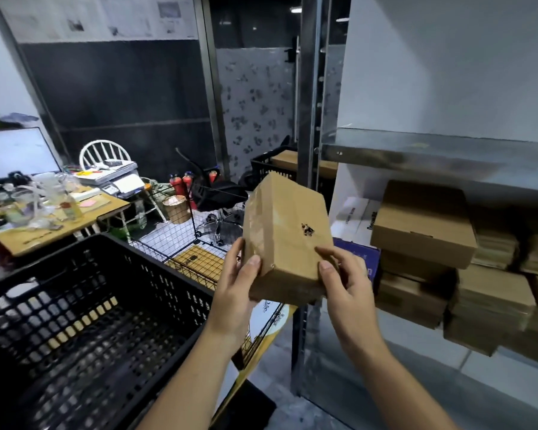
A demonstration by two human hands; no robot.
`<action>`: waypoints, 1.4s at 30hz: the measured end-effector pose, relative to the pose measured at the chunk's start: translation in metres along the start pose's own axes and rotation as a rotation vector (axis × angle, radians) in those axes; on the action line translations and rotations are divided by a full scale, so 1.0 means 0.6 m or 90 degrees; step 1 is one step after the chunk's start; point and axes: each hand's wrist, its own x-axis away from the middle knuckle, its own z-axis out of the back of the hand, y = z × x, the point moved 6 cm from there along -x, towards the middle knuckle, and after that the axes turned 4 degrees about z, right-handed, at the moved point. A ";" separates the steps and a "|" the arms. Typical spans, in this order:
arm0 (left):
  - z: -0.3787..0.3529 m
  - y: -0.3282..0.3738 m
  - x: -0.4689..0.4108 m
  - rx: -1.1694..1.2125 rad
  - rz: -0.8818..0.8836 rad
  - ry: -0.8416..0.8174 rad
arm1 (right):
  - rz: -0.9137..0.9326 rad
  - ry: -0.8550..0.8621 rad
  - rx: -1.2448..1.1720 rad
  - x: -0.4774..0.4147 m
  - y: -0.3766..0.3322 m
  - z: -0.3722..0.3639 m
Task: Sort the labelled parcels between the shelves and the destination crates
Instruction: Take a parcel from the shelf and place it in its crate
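A small brown cardboard parcel (287, 231), taped along one side and marked with a small black print, is held up in front of me, tilted. My left hand (236, 287) grips its lower left corner with the thumb on top. My right hand (343, 277) grips the lower right corner, thumb on the top face. A black perforated plastic crate (84, 321) stands low on the left, and nothing shows inside it. On the right, a metal shelf (432, 150) carries stacked brown parcels (425, 225) below it.
A second black crate (273, 169) with a brown box in it stands behind the shelf post. A wire mesh rack (180, 240) sits beyond the near crate. A cluttered desk (53, 218), white chair (105, 153) and red fire extinguishers (180, 181) fill the back left.
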 end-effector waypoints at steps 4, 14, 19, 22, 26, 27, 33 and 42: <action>0.030 0.018 0.026 -0.153 -0.107 0.056 | -0.012 -0.079 0.100 0.013 -0.015 -0.031; 0.095 0.051 0.054 -0.190 -0.156 0.139 | -0.085 -0.104 -0.179 0.024 -0.017 -0.095; 0.128 0.049 0.053 -0.253 -0.150 0.195 | -0.128 -0.121 -0.317 0.029 -0.009 -0.126; 0.142 0.051 0.055 -0.188 -0.137 0.176 | -0.171 -0.159 -0.359 0.032 0.003 -0.150; 0.168 0.065 0.056 -0.220 -0.155 0.197 | -0.141 -0.195 -0.244 0.026 0.016 -0.169; 0.176 0.068 0.056 -0.241 -0.163 0.214 | -0.116 -0.202 -0.194 0.020 0.018 -0.173; 0.206 0.085 0.042 -0.362 -0.211 0.287 | -0.014 -0.260 -0.066 -0.020 0.001 -0.214; 0.234 0.114 -0.031 -0.545 -0.269 0.357 | -0.029 -0.399 -0.104 -0.116 -0.002 -0.325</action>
